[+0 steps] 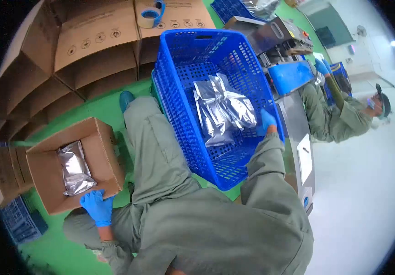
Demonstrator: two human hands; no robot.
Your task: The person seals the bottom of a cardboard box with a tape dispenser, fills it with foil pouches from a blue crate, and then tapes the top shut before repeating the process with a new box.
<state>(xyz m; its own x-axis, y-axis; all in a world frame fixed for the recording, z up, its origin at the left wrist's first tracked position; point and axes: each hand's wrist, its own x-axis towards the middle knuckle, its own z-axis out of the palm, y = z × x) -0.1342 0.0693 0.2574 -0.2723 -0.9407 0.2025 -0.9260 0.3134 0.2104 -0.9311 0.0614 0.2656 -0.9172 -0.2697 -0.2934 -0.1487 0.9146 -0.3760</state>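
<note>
Your left hand (97, 207) is gripping the near edge of the open cardboard box (102, 151), gloved fingers curled over the rim; inside the box one silver foil pouch (74, 168) is lying flat against the bottom. Your right hand (267, 121) is reaching into the blue plastic crate (179, 110), which is tilting toward you over your leg, and its fingers are closing on the edge of the foil pouches (222, 109) piled in the middle of the crate. Flat and folded cartons (87, 36) are standing behind, with a tape dispenser (153, 13) resting on top. A co-worker (344, 114) is sitting beside the conveyor machine (289, 78).
</note>
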